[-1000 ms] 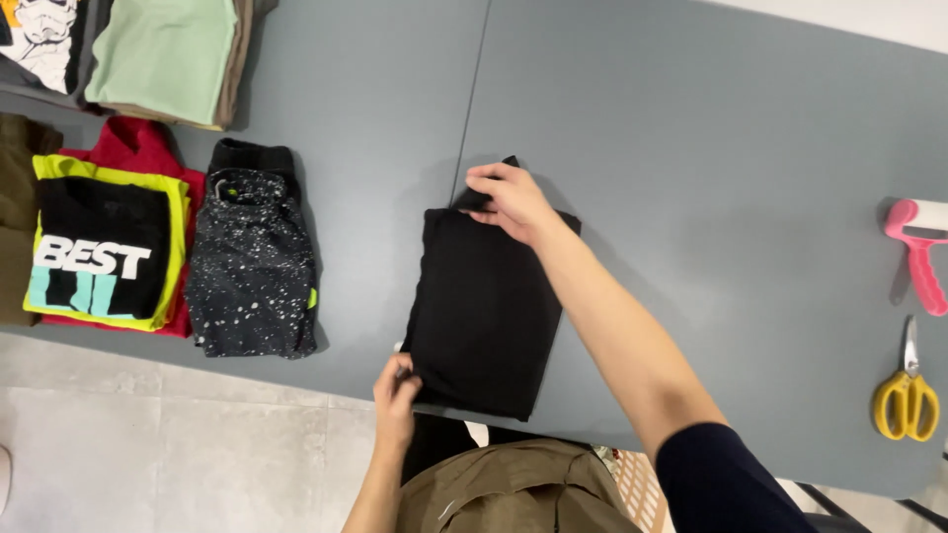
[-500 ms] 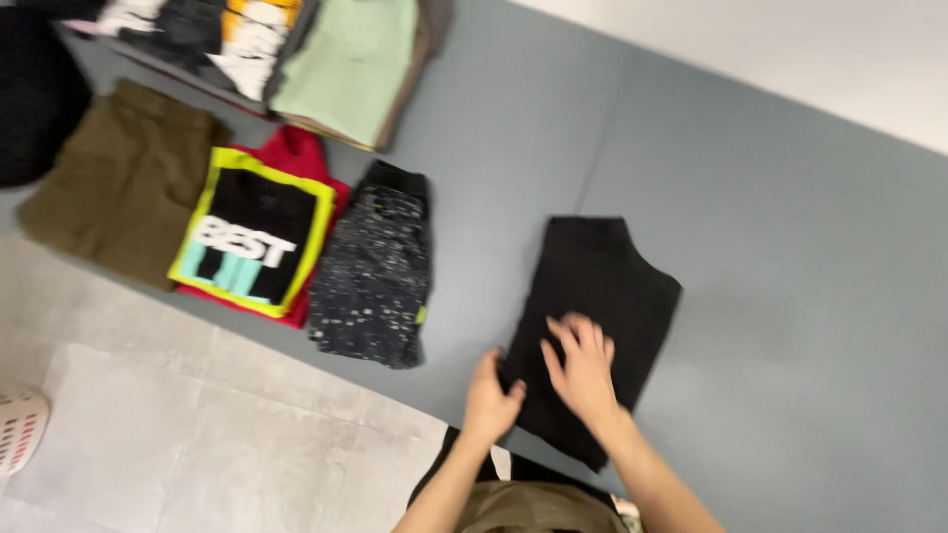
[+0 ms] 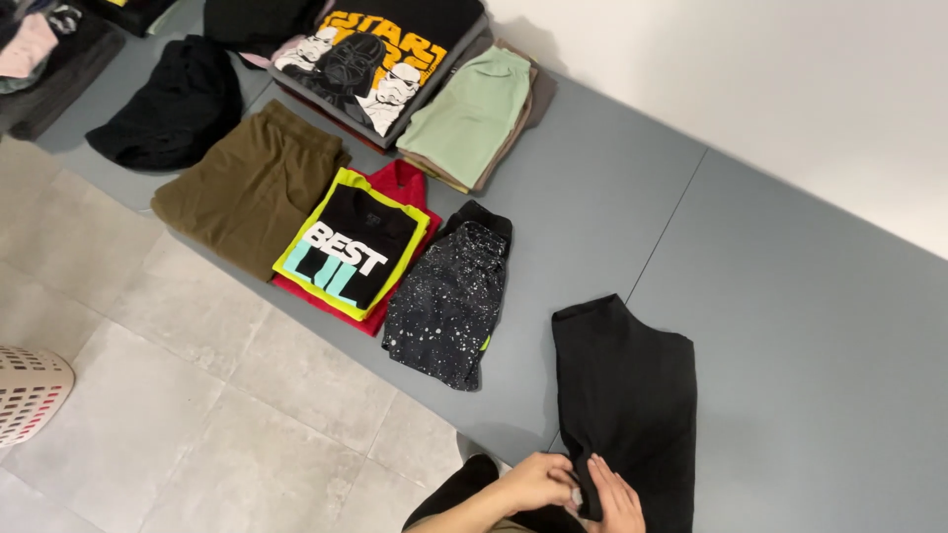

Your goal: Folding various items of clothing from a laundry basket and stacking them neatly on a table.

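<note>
A folded black garment lies on the grey table, right of a speckled black garment. At its near edge the left hand and right hand seem to pinch the fabric, fingers curled together.

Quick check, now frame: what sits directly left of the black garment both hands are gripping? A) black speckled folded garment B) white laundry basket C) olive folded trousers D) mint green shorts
A: the black speckled folded garment lies just left of the black garment whose near edge the left hand and right hand grip.
</note>
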